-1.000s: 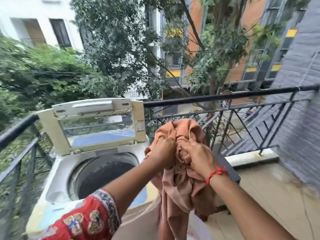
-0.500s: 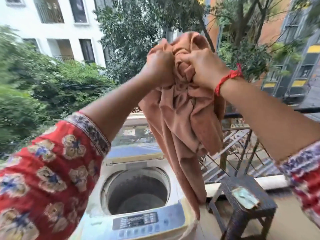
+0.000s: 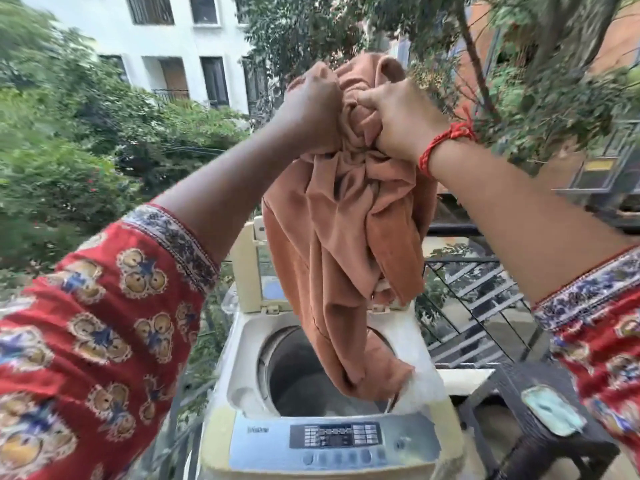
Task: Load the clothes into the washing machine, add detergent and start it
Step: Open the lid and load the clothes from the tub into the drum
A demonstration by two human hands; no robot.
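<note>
A bunched rust-orange cloth (image 3: 346,244) hangs from both my hands, held high above the top-loading washing machine (image 3: 242,344). My left hand (image 3: 311,105) grips the bunch on its left side and my right hand (image 3: 398,116), with a red thread at the wrist, grips it on the right. The cloth's lower end dangles over the open drum (image 3: 298,379), near its right rim. The lid (image 3: 249,268) stands upright behind the drum, mostly hidden by the cloth. A control panel (image 3: 336,436) runs along the machine's front.
A black balcony railing (image 3: 467,271) runs behind and to the right of the machine. A dark wicker stool (image 3: 512,407) with a pale green item (image 3: 550,410) on it stands right of the machine. Trees and buildings lie beyond.
Both hands have lifted the cloth from waist height to high over the machine and carried it left, so its tail now hangs above the drum rather than beside the machine.
</note>
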